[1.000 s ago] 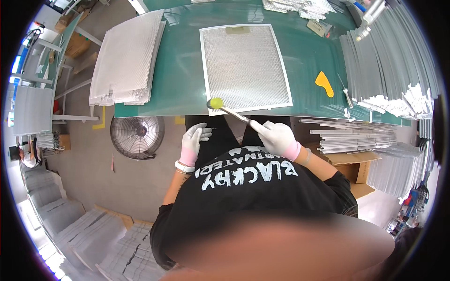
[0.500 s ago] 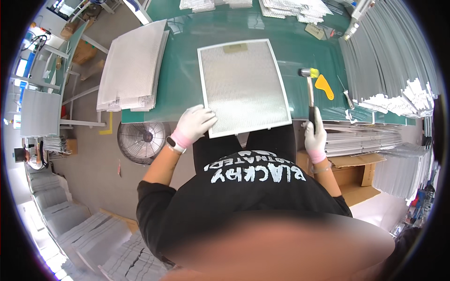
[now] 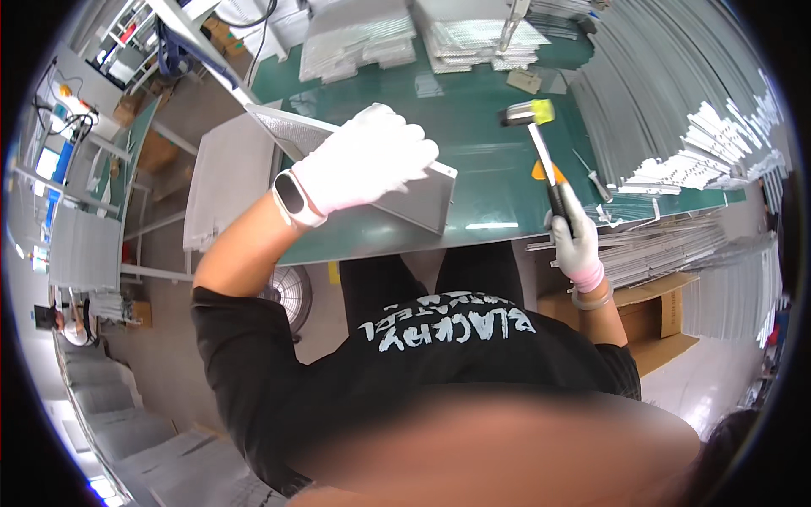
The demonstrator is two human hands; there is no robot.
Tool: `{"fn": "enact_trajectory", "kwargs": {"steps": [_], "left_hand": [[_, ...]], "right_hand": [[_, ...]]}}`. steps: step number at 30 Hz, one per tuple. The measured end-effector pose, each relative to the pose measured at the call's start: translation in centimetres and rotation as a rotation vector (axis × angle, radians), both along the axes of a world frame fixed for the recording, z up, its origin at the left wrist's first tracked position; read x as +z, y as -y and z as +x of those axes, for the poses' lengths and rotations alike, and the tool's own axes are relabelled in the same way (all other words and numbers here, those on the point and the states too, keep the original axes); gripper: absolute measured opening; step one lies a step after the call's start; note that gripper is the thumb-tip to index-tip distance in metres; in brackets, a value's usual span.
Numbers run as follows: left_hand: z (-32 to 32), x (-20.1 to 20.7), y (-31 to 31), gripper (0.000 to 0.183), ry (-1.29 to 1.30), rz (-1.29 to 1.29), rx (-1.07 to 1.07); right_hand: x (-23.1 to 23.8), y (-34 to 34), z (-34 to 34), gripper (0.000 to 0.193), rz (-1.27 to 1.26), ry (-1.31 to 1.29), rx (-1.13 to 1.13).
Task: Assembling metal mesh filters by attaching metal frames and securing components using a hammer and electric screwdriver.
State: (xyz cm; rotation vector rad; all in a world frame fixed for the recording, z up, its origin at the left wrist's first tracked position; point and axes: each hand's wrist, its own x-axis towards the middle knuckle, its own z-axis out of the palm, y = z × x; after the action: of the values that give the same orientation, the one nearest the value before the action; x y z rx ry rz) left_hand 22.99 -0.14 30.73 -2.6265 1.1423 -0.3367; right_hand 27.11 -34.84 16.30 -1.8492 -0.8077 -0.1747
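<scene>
My left hand, in a white glove, grips the upper edge of a metal-framed mesh panel. The panel is tilted up on the green table, and my hand and wrist cover much of it. In my gloved right hand is a mallet, its dark handle in my closed fingers. Its black and yellow head points away from me, above the table. Partly behind the mallet lies an orange scraper, with a screwdriver to its right.
A stack of mesh sheets stands at the table's left end. More mesh stacks sit at the back. Long grey strips are piled along the right. Below them is an open cardboard box; a floor fan stands left of my legs.
The panel, lying flat before, is now tilted up and turned. My left hand has moved up and across it. The mallet stays in my right hand, its head slightly farther left in view.
</scene>
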Motion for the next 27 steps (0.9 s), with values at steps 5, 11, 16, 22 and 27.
{"fn": "enact_trajectory", "kwargs": {"steps": [5, 11, 16, 22, 27], "left_hand": [[3.6, -3.6, 0.7, 0.042, 0.244, -0.403, 0.021], [3.8, -6.5, 2.5, 0.058, 0.408, -0.730, 0.118], [2.9, -6.6, 2.9, 0.046, 0.464, -0.805, 0.117], [2.7, -6.6, 3.1, 0.043, 0.546, -0.833, 0.098], [2.5, -6.6, 3.4, 0.043, 0.543, -0.818, 0.124]], "right_hand": [[6.4, 2.2, 0.7, 0.046, -0.143, 0.253, 0.065], [11.9, 3.3, 1.0, 0.050, 0.149, 0.223, 0.054], [12.9, 1.6, 0.5, 0.048, -0.535, 0.387, 0.180], [14.1, 2.5, -0.3, 0.046, 0.068, 0.372, 0.069], [13.8, 1.4, -1.5, 0.058, -0.549, 0.528, 0.158]]}}
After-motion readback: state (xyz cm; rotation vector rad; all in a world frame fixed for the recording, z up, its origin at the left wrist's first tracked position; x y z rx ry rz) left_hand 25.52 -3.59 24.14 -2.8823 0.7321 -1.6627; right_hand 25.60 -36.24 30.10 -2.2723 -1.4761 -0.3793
